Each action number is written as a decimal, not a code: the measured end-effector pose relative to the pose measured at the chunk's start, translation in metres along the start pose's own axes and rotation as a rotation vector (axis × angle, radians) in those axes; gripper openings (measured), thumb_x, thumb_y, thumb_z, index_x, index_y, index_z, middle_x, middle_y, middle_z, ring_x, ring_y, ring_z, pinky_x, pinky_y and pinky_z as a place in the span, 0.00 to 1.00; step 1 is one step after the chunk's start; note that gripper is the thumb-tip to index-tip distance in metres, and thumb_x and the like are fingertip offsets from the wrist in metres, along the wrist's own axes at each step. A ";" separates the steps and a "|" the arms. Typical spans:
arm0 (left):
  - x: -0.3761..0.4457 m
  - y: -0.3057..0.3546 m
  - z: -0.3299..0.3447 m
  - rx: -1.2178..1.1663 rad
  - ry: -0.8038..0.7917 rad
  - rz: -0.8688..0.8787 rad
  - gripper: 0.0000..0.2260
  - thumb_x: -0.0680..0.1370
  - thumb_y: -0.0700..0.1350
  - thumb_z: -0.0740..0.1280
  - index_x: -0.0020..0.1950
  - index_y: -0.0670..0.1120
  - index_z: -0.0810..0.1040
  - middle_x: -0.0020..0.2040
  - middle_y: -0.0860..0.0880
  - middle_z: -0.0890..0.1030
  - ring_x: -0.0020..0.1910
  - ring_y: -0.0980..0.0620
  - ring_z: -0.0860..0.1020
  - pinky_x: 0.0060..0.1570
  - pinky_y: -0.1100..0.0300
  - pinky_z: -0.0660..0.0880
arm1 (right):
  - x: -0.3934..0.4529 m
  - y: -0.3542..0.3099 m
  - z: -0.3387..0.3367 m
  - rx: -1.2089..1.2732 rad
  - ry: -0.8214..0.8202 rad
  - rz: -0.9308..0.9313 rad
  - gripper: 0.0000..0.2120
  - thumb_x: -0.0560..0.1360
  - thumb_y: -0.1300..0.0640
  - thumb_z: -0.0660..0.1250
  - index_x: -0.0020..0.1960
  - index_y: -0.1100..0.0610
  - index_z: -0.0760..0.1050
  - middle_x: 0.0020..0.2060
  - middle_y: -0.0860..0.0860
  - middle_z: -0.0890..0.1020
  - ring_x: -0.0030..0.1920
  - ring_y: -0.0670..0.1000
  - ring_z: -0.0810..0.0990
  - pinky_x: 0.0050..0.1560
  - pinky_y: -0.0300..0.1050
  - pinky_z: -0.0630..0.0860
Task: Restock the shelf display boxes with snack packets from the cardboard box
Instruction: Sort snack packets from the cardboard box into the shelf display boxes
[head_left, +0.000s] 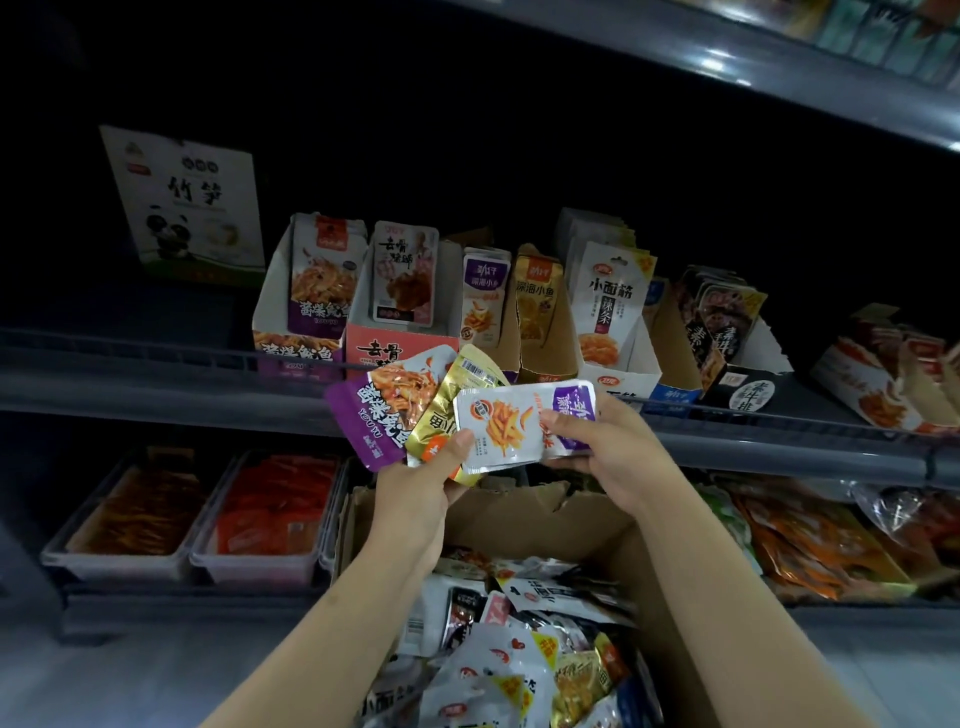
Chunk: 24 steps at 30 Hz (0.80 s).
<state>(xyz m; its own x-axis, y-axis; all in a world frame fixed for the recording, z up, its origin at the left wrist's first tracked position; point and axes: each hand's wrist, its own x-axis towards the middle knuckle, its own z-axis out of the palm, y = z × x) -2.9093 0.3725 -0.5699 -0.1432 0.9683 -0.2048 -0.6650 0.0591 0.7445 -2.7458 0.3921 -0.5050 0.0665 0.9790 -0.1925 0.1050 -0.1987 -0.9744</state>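
My left hand (415, 499) grips a fan of snack packets: a purple one (374, 410), a gold one (441, 410) and a white-and-purple one (509, 423) on top. My right hand (605, 447) pinches the right end of the white-and-purple packet. Both hands hover in front of the shelf edge, above the open cardboard box (530, 525), which holds several loose packets (498, 654). On the shelf behind stand display boxes: a purple one (301, 322), a pink one (395, 343), a brown one (540, 332) and a white one (618, 353), each with upright packets.
A panda-printed carton (187, 208) stands at the shelf's back left. Dark display boxes (727, 353) and a white-and-red one (883, 379) sit further right. Below, clear trays (192, 561) hold red and orange packets. Another shelf edge (779, 73) runs overhead at the upper right.
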 end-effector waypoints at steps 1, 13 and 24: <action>0.001 0.002 0.001 -0.012 0.001 0.005 0.15 0.73 0.35 0.71 0.57 0.48 0.76 0.54 0.49 0.83 0.53 0.50 0.82 0.50 0.51 0.79 | 0.004 -0.005 0.000 -0.032 -0.012 -0.010 0.17 0.73 0.61 0.71 0.60 0.58 0.73 0.49 0.54 0.85 0.47 0.52 0.85 0.44 0.48 0.82; 0.028 0.032 -0.005 -0.011 0.107 0.195 0.23 0.75 0.34 0.70 0.67 0.48 0.71 0.55 0.52 0.80 0.54 0.51 0.81 0.43 0.55 0.83 | 0.084 -0.076 0.008 -0.481 0.213 -0.346 0.19 0.73 0.59 0.72 0.61 0.57 0.70 0.57 0.55 0.79 0.57 0.56 0.79 0.57 0.55 0.77; 0.040 0.040 -0.007 0.079 0.093 0.233 0.13 0.73 0.37 0.72 0.51 0.54 0.77 0.42 0.60 0.85 0.48 0.53 0.83 0.58 0.42 0.77 | 0.163 -0.106 0.060 -1.295 0.026 -0.489 0.29 0.73 0.59 0.71 0.71 0.57 0.65 0.64 0.58 0.74 0.61 0.57 0.75 0.50 0.44 0.72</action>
<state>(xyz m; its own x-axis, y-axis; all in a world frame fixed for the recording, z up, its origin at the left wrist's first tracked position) -2.9464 0.4118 -0.5524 -0.3545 0.9319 -0.0769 -0.5477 -0.1403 0.8248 -2.8052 0.5749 -0.4402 -0.2271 0.9622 0.1504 0.9590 0.2478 -0.1374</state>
